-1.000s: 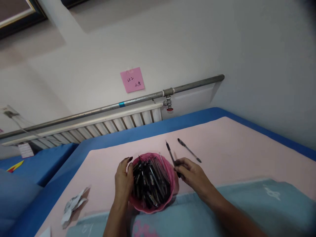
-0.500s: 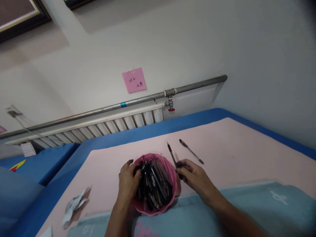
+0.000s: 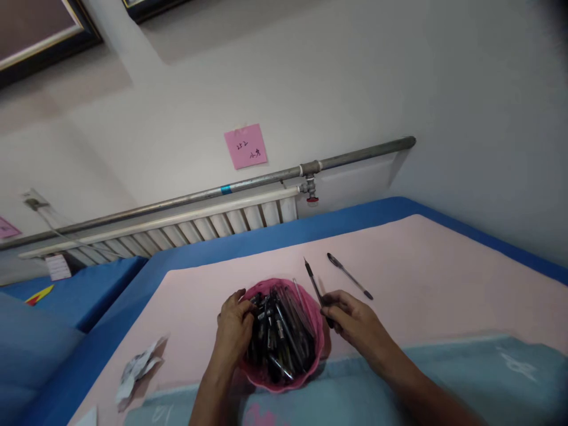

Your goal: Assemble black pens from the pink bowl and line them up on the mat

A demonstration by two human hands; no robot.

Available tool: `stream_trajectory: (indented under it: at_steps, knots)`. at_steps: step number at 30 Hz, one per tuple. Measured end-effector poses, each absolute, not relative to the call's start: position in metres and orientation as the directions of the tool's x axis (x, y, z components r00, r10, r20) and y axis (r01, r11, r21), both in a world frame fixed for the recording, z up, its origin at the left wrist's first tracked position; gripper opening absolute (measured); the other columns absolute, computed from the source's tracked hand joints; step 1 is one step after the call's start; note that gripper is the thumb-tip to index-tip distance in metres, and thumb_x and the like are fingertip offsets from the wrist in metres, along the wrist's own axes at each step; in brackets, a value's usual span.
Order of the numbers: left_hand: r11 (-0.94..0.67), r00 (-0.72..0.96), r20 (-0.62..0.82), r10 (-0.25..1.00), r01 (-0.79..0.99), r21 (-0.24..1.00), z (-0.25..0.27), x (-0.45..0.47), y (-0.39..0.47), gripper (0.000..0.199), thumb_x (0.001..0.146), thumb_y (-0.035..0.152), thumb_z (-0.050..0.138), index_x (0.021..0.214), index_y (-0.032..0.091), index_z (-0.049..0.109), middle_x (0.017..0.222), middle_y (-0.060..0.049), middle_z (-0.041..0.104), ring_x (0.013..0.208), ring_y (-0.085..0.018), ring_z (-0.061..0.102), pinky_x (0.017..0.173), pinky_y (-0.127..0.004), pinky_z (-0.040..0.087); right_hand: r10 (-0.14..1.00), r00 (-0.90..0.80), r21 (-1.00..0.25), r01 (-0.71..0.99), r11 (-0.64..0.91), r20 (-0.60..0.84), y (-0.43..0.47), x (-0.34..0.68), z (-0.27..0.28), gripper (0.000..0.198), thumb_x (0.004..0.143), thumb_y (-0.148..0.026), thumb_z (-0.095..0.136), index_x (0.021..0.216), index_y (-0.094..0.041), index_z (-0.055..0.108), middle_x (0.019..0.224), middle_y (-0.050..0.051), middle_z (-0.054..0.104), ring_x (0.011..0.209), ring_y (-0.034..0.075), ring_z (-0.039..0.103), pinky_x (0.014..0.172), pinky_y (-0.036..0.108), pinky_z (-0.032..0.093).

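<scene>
A round pink basket [image 3: 284, 387] with a wavy rim stands in front of me. It is packed with several dark-capped pens [image 3: 284, 337], some with clear barrels. My left hand [image 3: 233, 325] curls over the basket's left rim, its fingertips close to the pens inside and partly hidden. Just right of the basket, my right hand [image 3: 350, 316] is closed around the lower end of a black pen [image 3: 313, 281]. That pen is uncapped and its tip points up and away from me. Farther right, a capped black pen [image 3: 349, 275] lies on the pink tabletop.
The pink sheet [image 3: 421, 266] covers a blue table [image 3: 377, 208]. Crumpled paper [image 3: 137, 370] lies at the left. A blue-green cloth [image 3: 465, 367] runs along the near edge. Behind the table are a radiator [image 3: 222, 225], a metal pipe [image 3: 266, 177] and a pink note [image 3: 245, 146].
The view has shifted slightly, so everything sits a little to the right and lower. My left fingers have drawn in closer around the basket's rim. My right hand keeps the pen.
</scene>
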State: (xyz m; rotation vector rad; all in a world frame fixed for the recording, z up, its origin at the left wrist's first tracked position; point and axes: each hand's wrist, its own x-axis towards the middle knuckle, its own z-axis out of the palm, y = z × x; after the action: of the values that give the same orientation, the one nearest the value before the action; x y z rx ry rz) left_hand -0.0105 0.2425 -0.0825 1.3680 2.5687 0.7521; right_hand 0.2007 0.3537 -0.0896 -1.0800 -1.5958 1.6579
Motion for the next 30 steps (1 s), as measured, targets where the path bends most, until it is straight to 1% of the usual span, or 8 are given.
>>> stream_trajectory:
  at_steps: [4,8,11,14,17,22,26,30]
  knots:
    - [0.469,-0.612,0.105,0.784,0.695,0.546,-0.083,-0.015,0.241,0.03,0.069,0.0,0.041,0.071,0.017,0.065,0.128,-0.009,0.054,0.121,-0.023,0.045,0.102,-0.037,0.034,0.853,-0.495,-0.984,0.147,-0.105,-0.165,0.354,0.2,-0.09,0.02,0.07,-0.035,0.056,0.084,-0.021,0.06,0.061,-0.003,0.058,0.057,0.014,0.052,0.051,0.025,0.036]
    - [0.478,-0.643,0.118,0.757,0.667,0.572,-0.083,-0.019,0.24,0.027,0.071,0.003,0.041,0.072,0.017,0.064,0.127,-0.01,0.055,0.119,-0.023,0.047,0.102,-0.035,0.035,0.856,-0.487,-0.982,0.149,-0.113,-0.173,0.353,0.199,-0.086,0.021,0.067,-0.035,0.055,0.083,-0.021,0.06,0.062,-0.002,0.058,0.057,0.014,0.052,0.05,0.025,0.036]
    - [0.473,-0.63,0.112,0.768,0.677,0.563,-0.082,-0.019,0.24,0.026,0.072,0.005,0.043,0.078,0.016,0.066,0.129,-0.011,0.054,0.121,-0.024,0.046,0.103,-0.036,0.033,0.853,-0.492,-0.981,0.167,-0.1,-0.171,0.352,0.2,-0.084,0.022,0.068,-0.035,0.054,0.084,-0.021,0.059,0.063,-0.001,0.058,0.057,0.014,0.053,0.05,0.025,0.036]
    - [0.476,-0.6,0.077,0.796,0.7,0.533,-0.082,-0.017,0.239,0.027,0.07,0.007,0.047,0.084,0.016,0.068,0.131,-0.013,0.052,0.123,-0.027,0.043,0.103,-0.042,0.033,0.853,-0.498,-0.98,0.184,-0.071,-0.156,0.352,0.2,-0.084,0.022,0.07,-0.037,0.053,0.084,-0.021,0.059,0.063,-0.001,0.059,0.058,0.015,0.054,0.049,0.025,0.037]
    - [0.478,-0.581,0.056,0.812,0.716,0.508,-0.082,-0.015,0.24,0.027,0.069,0.007,0.048,0.083,0.017,0.069,0.132,-0.012,0.05,0.125,-0.028,0.041,0.102,-0.045,0.033,0.857,-0.492,-0.979,0.194,-0.065,-0.154,0.351,0.2,-0.083,0.023,0.07,-0.038,0.053,0.084,-0.021,0.059,0.064,0.0,0.06,0.058,0.015,0.055,0.049,0.026,0.037]
    - [0.463,-0.567,0.053,0.822,0.72,0.517,-0.082,-0.014,0.241,0.027,0.072,0.008,0.048,0.082,0.02,0.07,0.131,-0.009,0.052,0.125,-0.025,0.041,0.102,-0.043,0.033,0.856,-0.49,-0.98,0.178,-0.09,-0.167,0.351,0.2,-0.083,0.023,0.068,-0.037,0.053,0.083,-0.021,0.06,0.064,-0.001,0.06,0.058,0.015,0.054,0.05,0.026,0.038]
    - [0.502,-0.591,0.068,0.804,0.735,0.456,-0.082,-0.011,0.243,0.027,0.077,0.014,0.048,0.093,0.02,0.07,0.133,-0.011,0.05,0.125,-0.026,0.041,0.101,-0.043,0.034,0.855,-0.491,-0.981,0.167,-0.097,-0.168,0.351,0.199,-0.084,0.022,0.068,-0.036,0.054,0.083,-0.021,0.06,0.061,-0.002,0.057,0.059,0.015,0.054,0.051,0.025,0.039]
    - [0.538,-0.595,0.072,0.8,0.767,0.351,-0.078,-0.003,0.247,0.031,0.081,0.017,0.046,0.1,0.022,0.07,0.136,-0.011,0.048,0.127,-0.027,0.037,0.101,-0.045,0.031,0.858,-0.484,-0.981,0.166,-0.102,-0.171,0.351,0.199,-0.084,0.022,0.067,-0.036,0.054,0.082,-0.021,0.06,0.067,-0.001,0.061,0.059,0.015,0.055,0.051,0.025,0.038]
